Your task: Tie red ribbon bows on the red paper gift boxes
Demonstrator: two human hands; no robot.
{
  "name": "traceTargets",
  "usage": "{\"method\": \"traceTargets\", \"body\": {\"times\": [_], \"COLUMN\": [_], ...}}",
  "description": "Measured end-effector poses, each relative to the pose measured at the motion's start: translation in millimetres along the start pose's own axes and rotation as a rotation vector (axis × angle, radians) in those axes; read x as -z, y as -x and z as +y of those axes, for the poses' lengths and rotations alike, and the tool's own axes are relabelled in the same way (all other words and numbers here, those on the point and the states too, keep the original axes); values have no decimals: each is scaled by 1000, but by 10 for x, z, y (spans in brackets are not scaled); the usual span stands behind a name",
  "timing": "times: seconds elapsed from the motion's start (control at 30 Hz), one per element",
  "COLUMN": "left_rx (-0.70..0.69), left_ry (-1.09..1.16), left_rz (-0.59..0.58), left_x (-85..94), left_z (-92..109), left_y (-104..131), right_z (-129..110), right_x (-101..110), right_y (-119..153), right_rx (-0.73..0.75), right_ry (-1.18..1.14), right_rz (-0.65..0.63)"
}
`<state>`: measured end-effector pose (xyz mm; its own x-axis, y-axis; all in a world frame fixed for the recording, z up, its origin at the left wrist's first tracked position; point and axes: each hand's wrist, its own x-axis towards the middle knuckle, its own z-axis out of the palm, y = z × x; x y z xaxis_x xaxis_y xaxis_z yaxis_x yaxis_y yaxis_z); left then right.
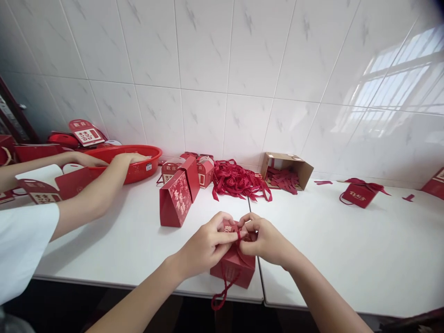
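Observation:
A small red gift box (236, 270) stands at the table's front edge, with a twisted red cord handle (225, 293) hanging from its front. My left hand (211, 243) is closed at the box's top, its fingers pinching a thin red ribbon (239, 235) against the box. From the right, my right hand (263, 238) is pinched on the same ribbon, close to my left fingertips. The ribbon's ends are hidden behind the fingers.
Red boxes (175, 201), a ribbon pile (236, 180) and an open carton (305, 173) stand behind. A ribboned box (360, 193) sits right. At left, another person's arms reach to a red basin (147, 171).

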<state>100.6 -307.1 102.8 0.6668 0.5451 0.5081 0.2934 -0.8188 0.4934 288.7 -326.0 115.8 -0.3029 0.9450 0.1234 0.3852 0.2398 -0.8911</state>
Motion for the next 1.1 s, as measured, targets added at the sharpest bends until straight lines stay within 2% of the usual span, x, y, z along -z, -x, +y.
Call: {"method": "traceTargets", "body": {"times": [0.13, 0.2, 0.37, 0.47, 0.53, 0.63, 0.83, 0.9, 1.03, 1.1], "left_rx": [36, 52, -7, 75, 176, 306, 430, 418, 306, 233], "left_ry": [77, 89, 71, 74, 62, 59, 423, 322, -203, -446], "left_rz": [14, 69, 251, 313, 287, 183, -41, -69, -38, 32], "left_x": [24, -8, -99, -29, 74, 213, 227, 234, 292, 301], "left_z": [-67, -91, -145, -192, -219, -230, -146, -119, -96, -92], "left_y": [-83, -94, -48, -9, 15, 34, -17, -30, 12, 69], "right_z": [35, 63, 103, 96, 95, 107, 133, 144, 173, 175], "right_x": [40, 32, 1, 48, 95, 124, 20, 12, 40, 47], "right_y": [-52, -66, -75, -40, 0, 50, 48, 59, 123, 159], "right_rx": [-28, -24, -12, -1, 8, 46, 189, 215, 218, 215], "right_ry": [-52, -49, 0, 78, 170, 277, 397, 488, 614, 612], "right_rz": [-46, -36, 3, 76, 127, 148, 278, 330, 380, 376]}}
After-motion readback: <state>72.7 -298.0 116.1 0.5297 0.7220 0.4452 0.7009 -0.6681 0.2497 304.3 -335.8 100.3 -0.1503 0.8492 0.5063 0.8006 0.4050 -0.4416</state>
